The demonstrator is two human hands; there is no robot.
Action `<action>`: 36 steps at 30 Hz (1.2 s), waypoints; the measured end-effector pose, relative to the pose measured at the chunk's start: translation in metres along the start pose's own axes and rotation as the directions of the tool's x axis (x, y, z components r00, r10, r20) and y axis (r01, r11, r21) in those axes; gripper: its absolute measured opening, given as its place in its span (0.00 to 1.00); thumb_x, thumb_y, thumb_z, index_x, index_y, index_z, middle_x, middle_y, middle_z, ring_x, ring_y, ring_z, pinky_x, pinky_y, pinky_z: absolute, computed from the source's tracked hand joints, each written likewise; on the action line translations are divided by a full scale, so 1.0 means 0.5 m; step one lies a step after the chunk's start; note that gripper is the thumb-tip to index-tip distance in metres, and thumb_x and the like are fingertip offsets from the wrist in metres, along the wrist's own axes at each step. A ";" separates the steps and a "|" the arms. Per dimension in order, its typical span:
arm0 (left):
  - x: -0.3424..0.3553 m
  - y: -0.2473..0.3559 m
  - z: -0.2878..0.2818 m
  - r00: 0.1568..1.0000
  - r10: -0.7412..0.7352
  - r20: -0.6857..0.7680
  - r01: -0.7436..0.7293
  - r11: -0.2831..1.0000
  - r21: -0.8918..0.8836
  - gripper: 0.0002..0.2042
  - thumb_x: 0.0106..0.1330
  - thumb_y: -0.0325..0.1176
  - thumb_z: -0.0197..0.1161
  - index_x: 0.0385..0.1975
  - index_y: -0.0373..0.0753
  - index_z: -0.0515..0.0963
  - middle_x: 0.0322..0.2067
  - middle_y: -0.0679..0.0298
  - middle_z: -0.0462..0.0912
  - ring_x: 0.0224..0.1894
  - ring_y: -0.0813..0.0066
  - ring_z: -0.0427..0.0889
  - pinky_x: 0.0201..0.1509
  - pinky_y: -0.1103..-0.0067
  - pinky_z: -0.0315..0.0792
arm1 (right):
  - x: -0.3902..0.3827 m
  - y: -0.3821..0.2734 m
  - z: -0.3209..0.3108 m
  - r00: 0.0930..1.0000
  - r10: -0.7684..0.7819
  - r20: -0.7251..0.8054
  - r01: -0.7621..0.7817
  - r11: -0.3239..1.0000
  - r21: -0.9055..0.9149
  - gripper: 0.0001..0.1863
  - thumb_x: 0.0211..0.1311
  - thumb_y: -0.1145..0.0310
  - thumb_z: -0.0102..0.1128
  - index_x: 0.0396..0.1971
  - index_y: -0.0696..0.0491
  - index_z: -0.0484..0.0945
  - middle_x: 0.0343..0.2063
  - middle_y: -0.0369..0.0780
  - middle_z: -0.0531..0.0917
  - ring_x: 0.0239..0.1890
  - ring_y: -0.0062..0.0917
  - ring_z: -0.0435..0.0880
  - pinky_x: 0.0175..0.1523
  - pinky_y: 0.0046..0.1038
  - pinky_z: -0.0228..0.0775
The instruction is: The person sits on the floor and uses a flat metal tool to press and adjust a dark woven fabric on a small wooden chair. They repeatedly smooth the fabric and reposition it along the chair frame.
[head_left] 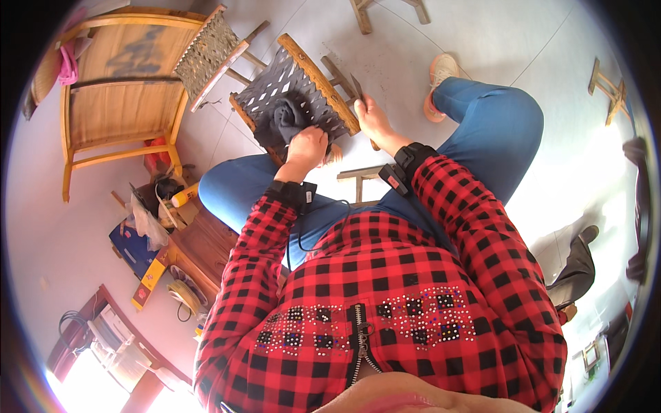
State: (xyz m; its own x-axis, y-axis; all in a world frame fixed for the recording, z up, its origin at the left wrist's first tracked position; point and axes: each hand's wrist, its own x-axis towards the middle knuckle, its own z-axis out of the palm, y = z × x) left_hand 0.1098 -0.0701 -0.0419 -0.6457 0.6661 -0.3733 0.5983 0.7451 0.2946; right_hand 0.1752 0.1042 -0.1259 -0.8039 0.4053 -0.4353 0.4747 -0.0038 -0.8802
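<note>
A small stool with a wooden frame (323, 88) stands tilted between my knees. Its seat is a weave of dark grey strips (265, 86) with diamond-shaped gaps. On the weave lies a bunched coil of dark fabric (284, 118). My left hand (307, 148) is closed on the fabric at the seat's near edge; the fingertips are partly hidden. Just right of the frame, my right hand (373, 120) is closed around a thin, dark, blade-like tool (356, 87) that points away from me. Its exact kind cannot be made out.
Another woven stool (212, 54) lies beyond on the left, beside a wooden chair (127, 117). A brown wooden cabinet (203, 244) with bags and boxes is near my left side. More wooden stool legs (361, 15) show at the far edge. Another person's dark-clothed leg (575, 272) is at right.
</note>
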 end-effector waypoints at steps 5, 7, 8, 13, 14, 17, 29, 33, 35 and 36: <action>-0.006 -0.028 0.000 0.977 -0.201 -0.076 0.189 0.971 -0.143 0.19 0.63 0.44 0.54 0.21 0.33 0.76 0.26 0.48 0.80 0.34 0.46 0.79 0.42 0.61 0.73 | 0.010 -0.031 -0.032 0.997 -0.075 0.034 0.078 0.990 -0.117 0.27 0.68 0.55 0.42 0.64 0.48 0.60 0.51 0.51 0.76 0.52 0.46 0.76 0.55 0.38 0.67; 0.018 -0.024 0.011 0.940 -0.071 -0.334 -0.006 0.974 -0.226 0.11 0.62 0.34 0.57 0.23 0.34 0.74 0.26 0.48 0.77 0.32 0.46 0.76 0.37 0.62 0.72 | 0.005 -0.040 -0.046 0.990 -0.012 0.138 0.035 0.985 -0.169 0.26 0.68 0.56 0.42 0.65 0.45 0.61 0.49 0.51 0.78 0.48 0.45 0.78 0.52 0.39 0.70; 0.032 -0.017 0.021 0.908 -0.090 -0.409 -0.020 0.967 -0.255 0.07 0.61 0.32 0.57 0.27 0.34 0.74 0.30 0.49 0.77 0.35 0.47 0.76 0.40 0.63 0.71 | 0.001 -0.043 -0.052 0.990 -0.042 0.136 0.065 0.983 -0.173 0.23 0.67 0.59 0.45 0.62 0.40 0.65 0.42 0.50 0.81 0.42 0.44 0.80 0.47 0.38 0.71; 0.112 0.011 0.083 0.744 -0.110 -0.659 0.036 0.991 -0.126 0.13 0.58 0.28 0.57 0.44 0.37 0.72 0.48 0.56 0.73 0.49 0.53 0.71 0.52 0.64 0.66 | -0.039 -0.064 -0.096 0.944 -0.224 0.242 0.308 0.860 -0.406 0.20 0.67 0.63 0.48 0.59 0.41 0.70 0.32 0.49 0.82 0.31 0.43 0.80 0.39 0.38 0.71; 0.121 0.012 0.093 0.733 -0.136 -0.666 0.072 0.990 -0.122 0.13 0.59 0.29 0.57 0.45 0.38 0.73 0.49 0.57 0.73 0.49 0.54 0.71 0.52 0.65 0.66 | -0.052 -0.070 -0.109 0.947 -0.166 0.276 0.280 0.847 -0.451 0.20 0.67 0.64 0.49 0.59 0.42 0.70 0.31 0.49 0.82 0.30 0.42 0.79 0.38 0.36 0.70; 0.131 0.006 0.113 0.715 -0.187 -0.674 0.115 0.982 -0.150 0.12 0.60 0.30 0.55 0.44 0.40 0.73 0.47 0.60 0.74 0.48 0.55 0.71 0.51 0.65 0.66 | -0.105 -0.084 -0.150 0.926 -0.218 0.307 0.344 0.823 -0.453 0.19 0.65 0.63 0.49 0.55 0.42 0.74 0.22 0.49 0.79 0.26 0.46 0.78 0.32 0.43 0.68; 0.144 0.017 0.137 0.592 -0.214 -0.777 0.054 0.972 -0.227 0.07 0.56 0.26 0.55 0.35 0.41 0.72 0.38 0.58 0.74 0.42 0.54 0.70 0.47 0.64 0.65 | -0.190 -0.141 -0.163 0.913 -0.145 0.381 0.382 0.631 -0.675 0.19 0.65 0.64 0.48 0.56 0.45 0.72 0.24 0.49 0.78 0.28 0.45 0.78 0.33 0.43 0.71; 0.139 0.028 0.141 0.608 -0.203 -0.767 0.052 0.975 -0.217 0.09 0.55 0.26 0.56 0.37 0.41 0.73 0.39 0.58 0.75 0.44 0.54 0.70 0.49 0.65 0.65 | -0.189 -0.155 -0.156 0.918 -0.152 0.366 0.383 0.577 -0.721 0.20 0.64 0.64 0.49 0.56 0.44 0.71 0.24 0.49 0.77 0.27 0.45 0.79 0.31 0.42 0.72; 0.139 0.028 0.144 0.613 -0.206 -0.763 0.025 0.970 -0.242 0.10 0.55 0.26 0.56 0.38 0.41 0.73 0.40 0.58 0.75 0.44 0.55 0.70 0.49 0.65 0.65 | -0.189 -0.161 -0.151 0.916 -0.148 0.372 0.390 0.543 -0.744 0.20 0.63 0.65 0.50 0.56 0.44 0.71 0.23 0.49 0.77 0.25 0.44 0.79 0.30 0.41 0.72; 0.141 0.027 0.146 0.614 -0.204 -0.763 0.014 0.969 -0.247 0.10 0.55 0.26 0.56 0.38 0.41 0.73 0.40 0.58 0.75 0.44 0.55 0.70 0.49 0.65 0.65 | -0.192 -0.163 -0.148 0.915 -0.137 0.380 0.393 0.517 -0.760 0.20 0.62 0.65 0.51 0.56 0.44 0.72 0.23 0.49 0.76 0.24 0.44 0.79 0.29 0.40 0.72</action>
State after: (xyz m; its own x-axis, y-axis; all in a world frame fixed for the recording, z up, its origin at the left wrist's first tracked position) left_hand 0.1069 -0.0158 -0.1282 -0.8802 0.2823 0.3816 0.4530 0.7396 0.4977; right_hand 0.2399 0.1334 0.0018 -0.9365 0.0240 -0.3499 0.2021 0.8523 -0.4825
